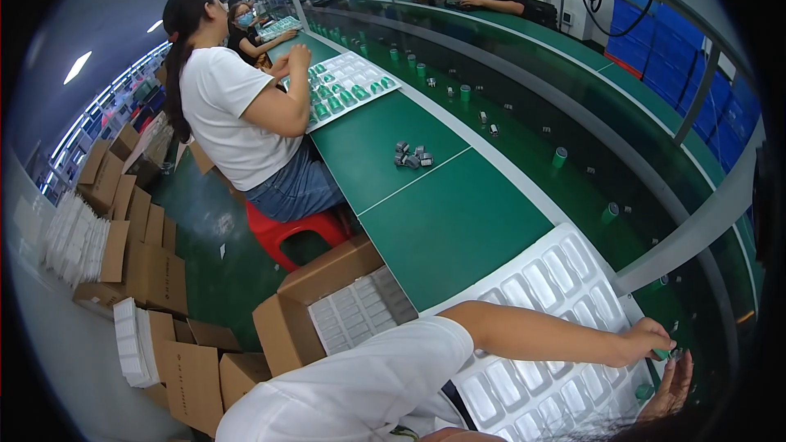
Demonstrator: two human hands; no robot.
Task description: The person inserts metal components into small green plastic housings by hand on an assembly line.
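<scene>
At the lower right my left hand (pixel 645 341) reaches across a white moulded tray (pixel 501 385) with rows of compartments. Its fingers are closed on a small green cylinder (pixel 661 354), mostly hidden by the hand. Just below, my right hand (pixel 673 389) has its fingers raised and bent together around a small clear or grey piece that I cannot make out. The two hands nearly touch, at the conveyor's edge. Another green cylinder (pixel 644 392) lies at the tray's edge beside my right hand. The compartments in sight hold nothing.
Green cylinders (pixel 610 212) and small metallic pieces stand along the dark green conveyor (pixel 524 151). Small grey parts (pixel 412 155) lie heaped on the green table (pixel 458 221). A co-worker (pixel 237 115) sits at a part-filled tray (pixel 360 74). An open carton (pixel 295 303) holds white trays. A metal post (pixel 696 237) rises nearby.
</scene>
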